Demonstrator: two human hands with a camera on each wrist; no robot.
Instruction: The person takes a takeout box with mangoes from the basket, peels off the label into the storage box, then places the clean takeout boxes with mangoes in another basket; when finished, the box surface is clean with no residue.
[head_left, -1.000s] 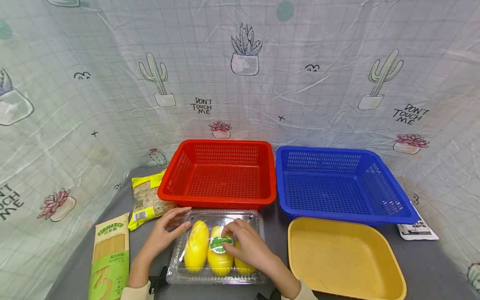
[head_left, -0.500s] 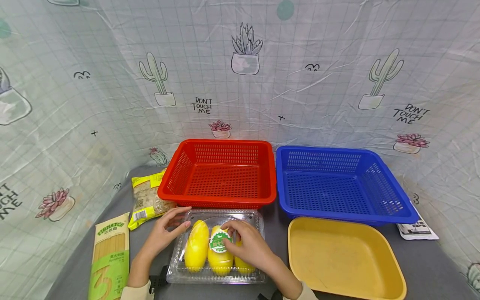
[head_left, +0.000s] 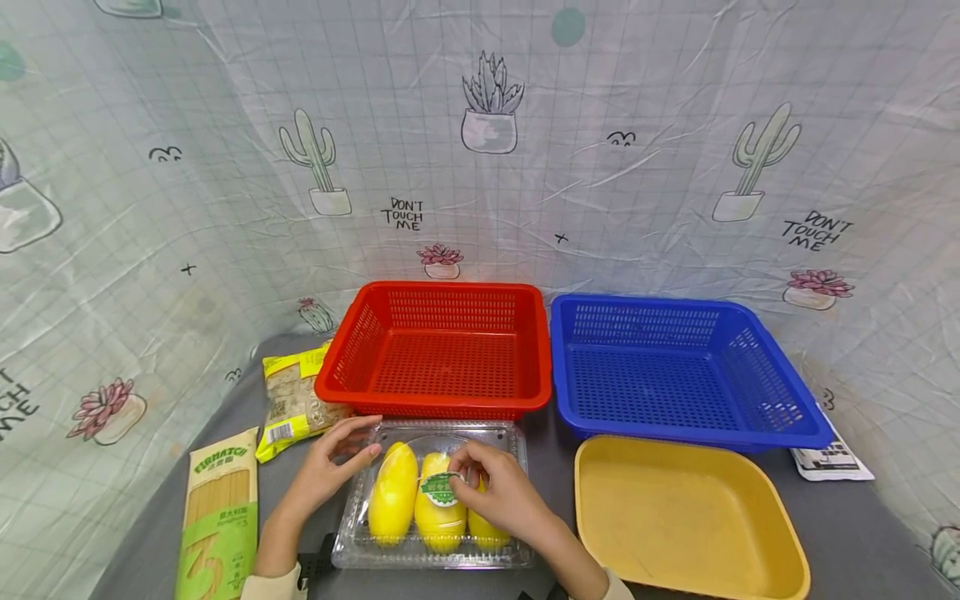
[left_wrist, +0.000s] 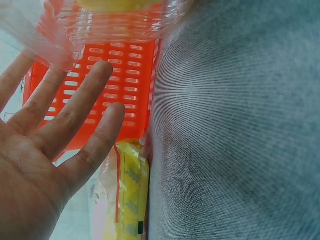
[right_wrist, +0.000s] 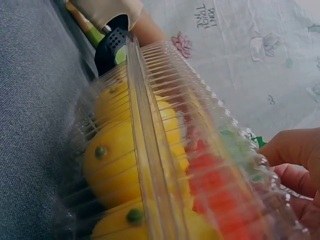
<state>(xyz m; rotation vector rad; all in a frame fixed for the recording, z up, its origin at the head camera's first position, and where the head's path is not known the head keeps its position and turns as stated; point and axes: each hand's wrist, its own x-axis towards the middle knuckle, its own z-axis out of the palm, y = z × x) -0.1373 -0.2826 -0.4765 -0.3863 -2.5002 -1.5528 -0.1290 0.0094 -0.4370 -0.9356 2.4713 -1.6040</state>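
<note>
A clear plastic clamshell box [head_left: 431,562] lies in front of me with three yellow, mango-shaped fruits [head_left: 393,500] inside. Over the middle fruit is a round green-and-white sticker [head_left: 438,490] on the lid. My right hand [head_left: 498,493] pinches the sticker's right edge between thumb and fingers; in the right wrist view a green bit of it stands up from the lid at the fingertips. My left hand [head_left: 327,467] is at the box's left side, its fingers spread and fairly straight, as the left wrist view also shows.
Behind the box stand a red basket [head_left: 442,404] and a blue basket [head_left: 697,435]. A yellow tray [head_left: 686,525] is to the right. At left lie a spaghetti pack [head_left: 219,517] and a yellow-edged bag [head_left: 288,400]. A white packet [head_left: 832,462] peeks from behind the blue basket.
The sticker looked folded, then flatter, and now tilts at the right hand's fingertips. The right hand has shifted slightly; the left hand and the box stay put.
</note>
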